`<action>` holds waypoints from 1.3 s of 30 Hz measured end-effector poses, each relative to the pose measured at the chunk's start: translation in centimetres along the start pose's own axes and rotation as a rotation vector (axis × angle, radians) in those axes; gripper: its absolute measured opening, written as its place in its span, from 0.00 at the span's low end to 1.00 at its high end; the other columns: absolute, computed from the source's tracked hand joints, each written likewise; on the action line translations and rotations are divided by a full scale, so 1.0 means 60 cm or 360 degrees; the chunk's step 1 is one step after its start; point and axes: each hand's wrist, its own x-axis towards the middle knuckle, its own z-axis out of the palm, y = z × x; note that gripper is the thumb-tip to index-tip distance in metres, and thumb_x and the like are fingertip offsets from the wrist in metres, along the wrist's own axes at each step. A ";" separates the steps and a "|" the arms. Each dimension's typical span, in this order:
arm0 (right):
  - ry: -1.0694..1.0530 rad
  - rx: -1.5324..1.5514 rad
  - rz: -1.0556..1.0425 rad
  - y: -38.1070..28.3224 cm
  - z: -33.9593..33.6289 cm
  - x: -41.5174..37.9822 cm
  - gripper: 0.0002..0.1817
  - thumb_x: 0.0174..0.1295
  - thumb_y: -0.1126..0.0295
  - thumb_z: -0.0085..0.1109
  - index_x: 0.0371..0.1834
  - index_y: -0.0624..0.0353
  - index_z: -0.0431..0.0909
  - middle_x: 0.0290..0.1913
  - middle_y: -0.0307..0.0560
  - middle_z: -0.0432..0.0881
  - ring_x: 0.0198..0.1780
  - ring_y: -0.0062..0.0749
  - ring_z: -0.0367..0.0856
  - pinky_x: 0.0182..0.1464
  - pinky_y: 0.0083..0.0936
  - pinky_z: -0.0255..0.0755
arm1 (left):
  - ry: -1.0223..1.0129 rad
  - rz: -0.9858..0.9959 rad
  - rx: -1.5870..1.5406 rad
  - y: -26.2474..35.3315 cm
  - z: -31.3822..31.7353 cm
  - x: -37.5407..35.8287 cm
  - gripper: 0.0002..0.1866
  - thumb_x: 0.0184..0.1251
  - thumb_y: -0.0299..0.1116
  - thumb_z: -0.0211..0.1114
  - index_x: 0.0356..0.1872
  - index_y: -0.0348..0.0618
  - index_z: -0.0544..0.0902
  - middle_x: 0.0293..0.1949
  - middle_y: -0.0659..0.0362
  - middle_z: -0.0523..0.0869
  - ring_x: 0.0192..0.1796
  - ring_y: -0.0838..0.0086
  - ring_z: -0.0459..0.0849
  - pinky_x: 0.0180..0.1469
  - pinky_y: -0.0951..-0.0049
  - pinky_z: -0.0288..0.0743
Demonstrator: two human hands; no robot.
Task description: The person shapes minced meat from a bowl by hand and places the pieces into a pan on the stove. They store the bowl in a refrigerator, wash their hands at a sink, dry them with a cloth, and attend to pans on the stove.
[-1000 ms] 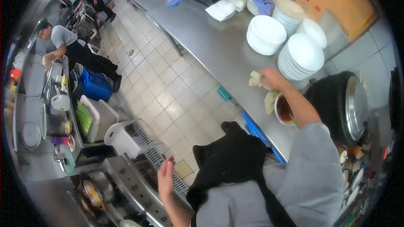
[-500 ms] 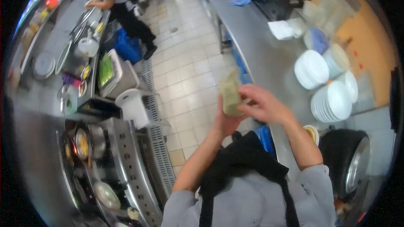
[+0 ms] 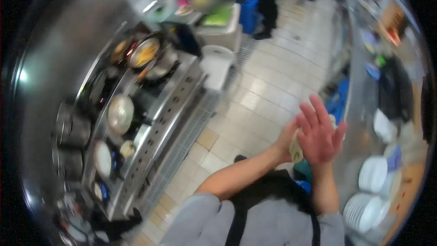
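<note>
A soft, flat, pale yellow-green piece [image 3: 296,151] is between my two hands, above the floor in front of my apron. Its kind I cannot make out. My left hand [image 3: 285,140] holds it from the left side, with its fingers mostly hidden behind my right hand. Across the piece lies my right hand [image 3: 320,133], stretched flat with fingers extended and thumb apart. Most of the piece is covered by this hand; an edge hangs out below, and a bit shows near the thumb.
On the left, a stove [image 3: 175,98] carries a pan of yellow food [image 3: 145,53], a domed lid [image 3: 120,114] and a white-lined pan [image 3: 103,159]. A white chair [image 3: 217,67] stands beyond it. Plate stacks [image 3: 373,174] sit on the right counter. A person in dark trousers [image 3: 267,7] stands farther back.
My view has swung left, toward the stove. My right hand has gone from bent fingers gripping the piece's side to lying flat across it. The left hand still holds the piece.
</note>
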 end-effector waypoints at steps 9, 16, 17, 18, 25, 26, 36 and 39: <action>0.0758 -0.0462 -0.0140 0.039 -0.136 0.025 0.36 0.75 0.43 0.38 0.75 0.59 0.59 0.75 0.55 0.63 0.73 0.51 0.64 0.73 0.48 0.60 | 0.0304 0.0075 0.0664 0.110 -0.054 -0.049 0.23 0.74 0.41 0.56 0.61 0.35 0.76 0.58 0.43 0.82 0.59 0.57 0.82 0.58 0.63 0.75; 0.0019 -0.0786 0.0040 0.083 -0.164 0.070 0.33 0.77 0.44 0.34 0.75 0.57 0.60 0.73 0.50 0.66 0.72 0.50 0.67 0.74 0.47 0.59 | 0.0573 0.0092 0.0745 0.066 -0.081 0.018 0.16 0.68 0.34 0.59 0.50 0.33 0.79 0.53 0.38 0.79 0.59 0.43 0.74 0.66 0.51 0.64; 0.0642 -0.0537 0.0114 0.121 -0.081 0.074 0.33 0.77 0.44 0.35 0.75 0.55 0.60 0.73 0.49 0.67 0.72 0.46 0.67 0.73 0.45 0.60 | 0.0632 0.0074 0.0785 0.081 -0.107 0.049 0.16 0.70 0.35 0.57 0.51 0.33 0.78 0.53 0.41 0.79 0.59 0.43 0.74 0.69 0.48 0.60; 0.0647 -0.0550 0.0092 0.146 -0.067 0.066 0.33 0.77 0.44 0.35 0.75 0.55 0.60 0.73 0.49 0.67 0.72 0.46 0.67 0.73 0.45 0.60 | 0.0681 0.0052 0.0817 0.094 -0.120 0.069 0.17 0.72 0.37 0.55 0.51 0.32 0.77 0.53 0.43 0.78 0.59 0.43 0.73 0.72 0.46 0.56; 0.0744 -0.0591 -0.0279 0.062 -0.108 0.026 0.31 0.77 0.46 0.38 0.76 0.51 0.58 0.64 0.47 0.76 0.60 0.39 0.78 0.65 0.37 0.71 | -0.0095 0.0467 0.1180 0.048 -0.023 -0.004 0.29 0.75 0.42 0.52 0.67 0.28 0.69 0.71 0.29 0.61 0.77 0.36 0.52 0.77 0.43 0.42; 0.0763 -0.0659 -0.0258 0.039 -0.126 0.009 0.31 0.76 0.46 0.40 0.76 0.51 0.58 0.63 0.47 0.76 0.58 0.39 0.79 0.63 0.38 0.72 | -0.0282 0.0284 0.1075 0.066 -0.007 -0.023 0.32 0.74 0.43 0.54 0.69 0.29 0.66 0.71 0.30 0.61 0.76 0.37 0.54 0.77 0.44 0.42; 0.0502 -0.1427 -0.0157 0.028 -0.134 -0.087 0.34 0.75 0.44 0.40 0.77 0.50 0.55 0.76 0.48 0.59 0.75 0.37 0.60 0.72 0.42 0.60 | -0.0723 -0.0541 -0.2175 0.095 0.080 0.087 0.35 0.78 0.51 0.53 0.75 0.40 0.60 0.71 0.39 0.68 0.66 0.50 0.77 0.70 0.54 0.67; 0.0717 -0.1911 -0.0105 -0.005 -0.087 -0.096 0.33 0.74 0.45 0.40 0.75 0.51 0.58 0.75 0.48 0.61 0.75 0.37 0.60 0.73 0.41 0.59 | -0.0692 -0.0702 -0.1970 0.017 0.092 0.061 0.41 0.75 0.60 0.48 0.76 0.38 0.56 0.73 0.43 0.63 0.72 0.48 0.64 0.73 0.51 0.56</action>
